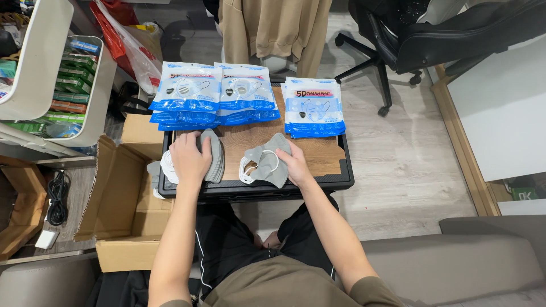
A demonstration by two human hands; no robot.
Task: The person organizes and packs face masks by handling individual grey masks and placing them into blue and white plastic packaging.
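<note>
Head view: the left hand (pixel 189 158) lies palm down on a stack of grey face masks (pixel 214 154) at the front left of the worktop (pixel 318 153), fingers spread over the stack, its grip pressing the top mask rather than closed around it. White ear loops (pixel 168 166) spill over the worktop's left edge beside that hand. The right hand (pixel 293 162) holds a single grey face mask (pixel 266 160) near the front centre, thumb and fingers clenched on its right side; the mask rests on the wood surface with its white loop showing. Two overlapping piles of blue-and-white mask packets (pixel 216 94) sit along the far left edge, and a third pile (pixel 313 106) at the far right corner. An open cardboard box (pixel 122 187) stands on the floor left of the worktop; a black office chair (pixel 421 40) stands beyond it.
</note>
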